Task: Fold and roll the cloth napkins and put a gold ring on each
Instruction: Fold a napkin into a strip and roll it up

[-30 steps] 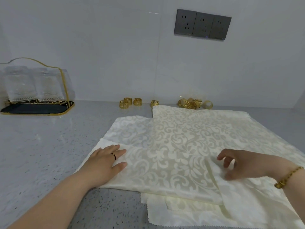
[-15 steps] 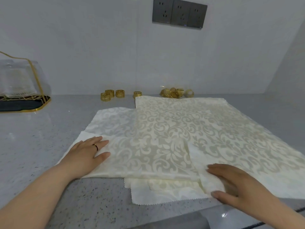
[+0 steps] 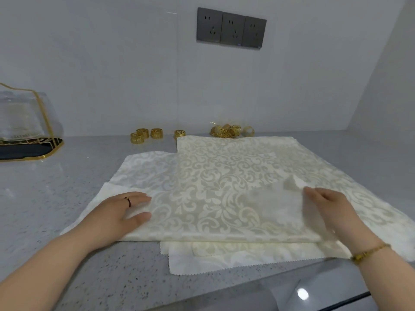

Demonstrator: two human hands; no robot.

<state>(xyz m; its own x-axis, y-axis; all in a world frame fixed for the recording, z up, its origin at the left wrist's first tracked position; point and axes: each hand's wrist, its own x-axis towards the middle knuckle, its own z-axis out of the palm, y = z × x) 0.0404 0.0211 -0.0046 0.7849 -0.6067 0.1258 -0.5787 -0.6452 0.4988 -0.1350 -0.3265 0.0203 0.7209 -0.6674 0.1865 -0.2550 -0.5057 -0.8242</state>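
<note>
right hand (image 3: 325, 205) moved up, pinching napkin (image 3: 213, 198) flap, left hand (image 3: 121, 212) flat on it

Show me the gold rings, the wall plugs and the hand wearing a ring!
gold rings (image 3: 225, 131), head view, middle of the heap.
wall sockets (image 3: 231, 30), head view, middle socket plate.
left hand (image 3: 119, 212), head view, back of the hand.

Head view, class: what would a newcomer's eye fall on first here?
Cream patterned napkins overlap across the middle of the grey counter. The left hand lies flat on the folded top napkin, while the right hand lifts its blurred right corner. Behind them, by the wall, stand gold rings, with a heap of rings further right.
</note>
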